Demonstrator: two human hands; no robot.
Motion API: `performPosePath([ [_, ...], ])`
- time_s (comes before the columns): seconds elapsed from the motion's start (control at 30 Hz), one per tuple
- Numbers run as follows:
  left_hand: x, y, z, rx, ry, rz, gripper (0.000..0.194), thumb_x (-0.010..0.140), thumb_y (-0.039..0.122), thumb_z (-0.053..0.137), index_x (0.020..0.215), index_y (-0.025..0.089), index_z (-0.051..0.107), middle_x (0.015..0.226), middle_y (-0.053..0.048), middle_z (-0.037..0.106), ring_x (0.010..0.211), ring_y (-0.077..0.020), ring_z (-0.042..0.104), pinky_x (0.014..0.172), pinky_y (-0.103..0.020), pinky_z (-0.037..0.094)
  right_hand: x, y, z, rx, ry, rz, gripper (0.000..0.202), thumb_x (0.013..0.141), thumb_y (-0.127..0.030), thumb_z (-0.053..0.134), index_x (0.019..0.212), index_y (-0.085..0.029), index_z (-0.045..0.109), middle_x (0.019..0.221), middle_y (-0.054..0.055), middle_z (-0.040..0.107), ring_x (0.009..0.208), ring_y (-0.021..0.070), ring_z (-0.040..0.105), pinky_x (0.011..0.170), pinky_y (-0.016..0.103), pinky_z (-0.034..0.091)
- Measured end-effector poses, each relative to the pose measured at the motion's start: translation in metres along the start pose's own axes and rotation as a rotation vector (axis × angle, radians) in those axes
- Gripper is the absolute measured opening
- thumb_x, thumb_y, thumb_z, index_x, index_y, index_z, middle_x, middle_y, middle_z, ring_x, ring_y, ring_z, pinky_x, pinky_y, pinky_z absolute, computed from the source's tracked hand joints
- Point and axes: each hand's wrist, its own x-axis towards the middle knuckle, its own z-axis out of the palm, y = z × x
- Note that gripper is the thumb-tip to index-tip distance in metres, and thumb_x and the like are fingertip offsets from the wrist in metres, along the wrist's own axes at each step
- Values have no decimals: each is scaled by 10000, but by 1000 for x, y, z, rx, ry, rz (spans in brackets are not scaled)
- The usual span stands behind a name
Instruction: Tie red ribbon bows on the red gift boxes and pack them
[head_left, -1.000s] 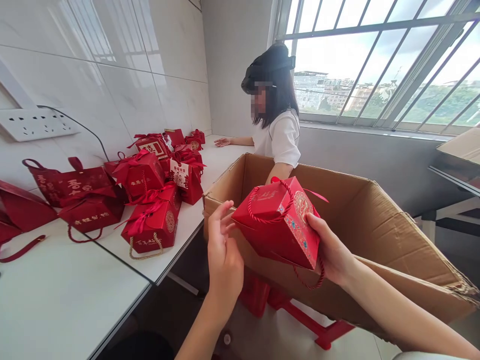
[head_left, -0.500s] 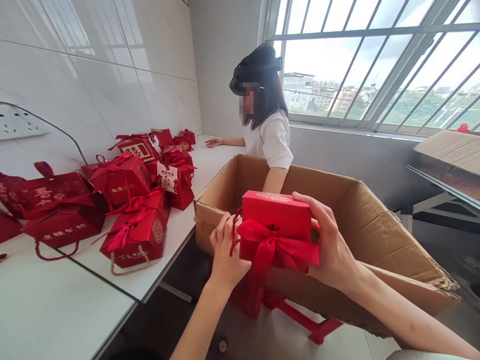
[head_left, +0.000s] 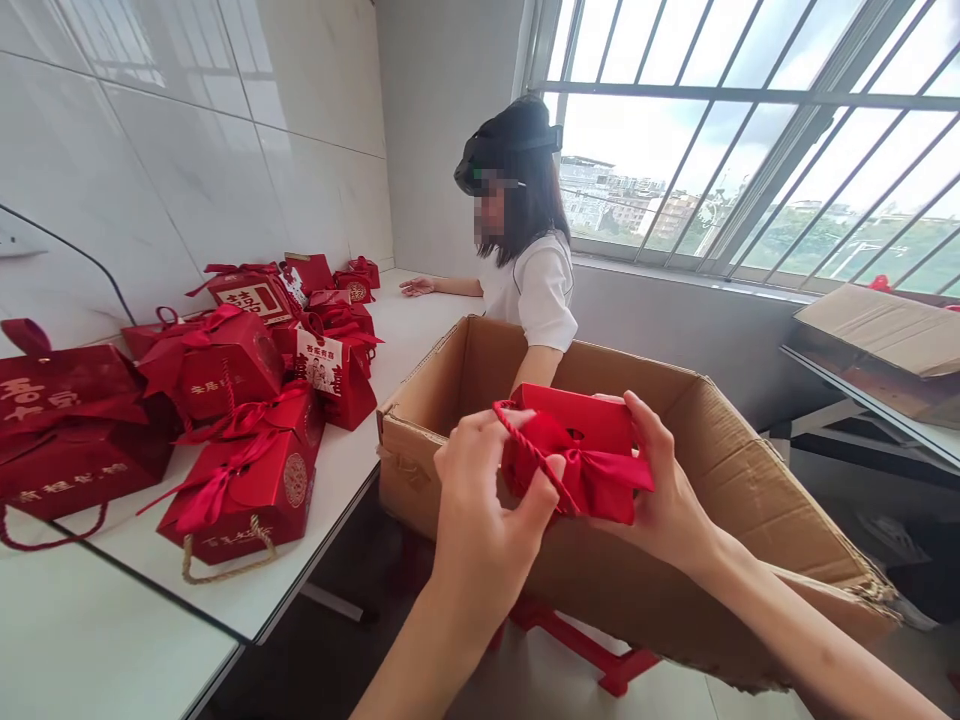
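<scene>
Both of my hands hold a small red gift box (head_left: 607,425) with a satin bow, in front of the near wall of a large cardboard box (head_left: 420,465). My left hand (head_left: 495,490) has its fingers closed on the gift box's twisted red cord handle (head_left: 536,450), thumb and fingers pinching it at the left side. Gripping the right end of the gift box is my right hand (head_left: 664,480), fingers over the top edge and the rest partly hidden beneath. The bow (head_left: 600,475) lies across the side that faces me.
Several red gift boxes (head_left: 232,480) with ribbons and cord handles crowd the white table (head_left: 382,350) on the left. Across the cardboard box, a person (head_left: 547,290) in a headset reaches one arm into it. A red stool (head_left: 592,655) stands below. Another carton (head_left: 877,330) rests at right.
My left hand has moved up and right from the gift box's side onto its cord handle. The gift box has turned and tilted slightly. My view has shifted a little.
</scene>
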Motion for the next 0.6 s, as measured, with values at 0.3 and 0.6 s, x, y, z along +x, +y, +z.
performPosePath([
  [0.3,-21,-11,14,-13,-37,456,211,781,81,560,922,216,639,886,-21,668,941,-176,559,836,-325,386,-10,6,-5,30,46,-31,1016,701,-284,759,1447,-352,73,1398,164,307,1154,298,517,828,471,539],
  [0.6,-29,-73,9,436,-116,208,282,828,188,522,1110,187,542,1124,-93,635,1157,-269,521,948,-419,268,7,85,-40,-315,-188,266,1099,642,-435,756,1463,-222,57,1298,163,427,1155,321,513,922,516,459],
])
